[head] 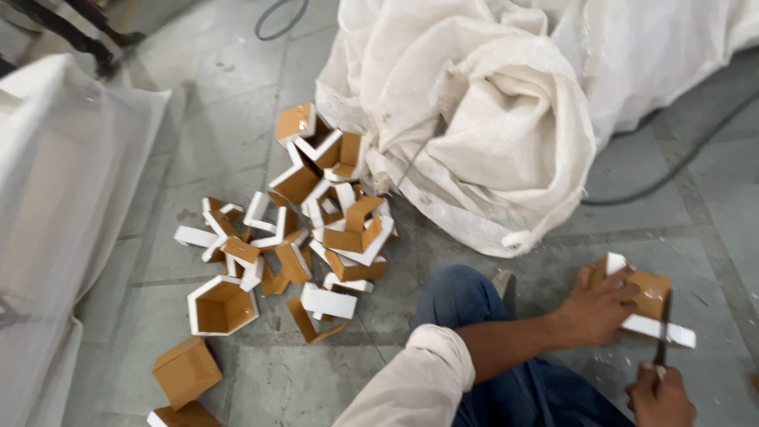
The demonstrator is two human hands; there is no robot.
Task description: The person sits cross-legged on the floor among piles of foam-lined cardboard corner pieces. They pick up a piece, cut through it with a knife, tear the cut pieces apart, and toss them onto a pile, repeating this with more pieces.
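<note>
My left hand (pixel 597 310) reaches across my blue-jeaned knee (pixel 462 296) and presses down on a brown hexagonal piece with white edges (pixel 650 294) lying on the floor at the lower right. A white strip (pixel 660 330) sticks out from under that hand. My right hand (pixel 660 398) sits at the bottom right edge, gripping the handle of a thin dark blade (pixel 666 320). The blade stands upright against the piece's right side.
A heap of several brown-and-white hexagonal shells and broken strips (pixel 316 221) lies on the grey tiled floor. A big white woven sack (pixel 490 119) slumps behind it. Translucent white sheeting (pixel 63 198) hangs at left. A dark cable (pixel 672 170) runs at right.
</note>
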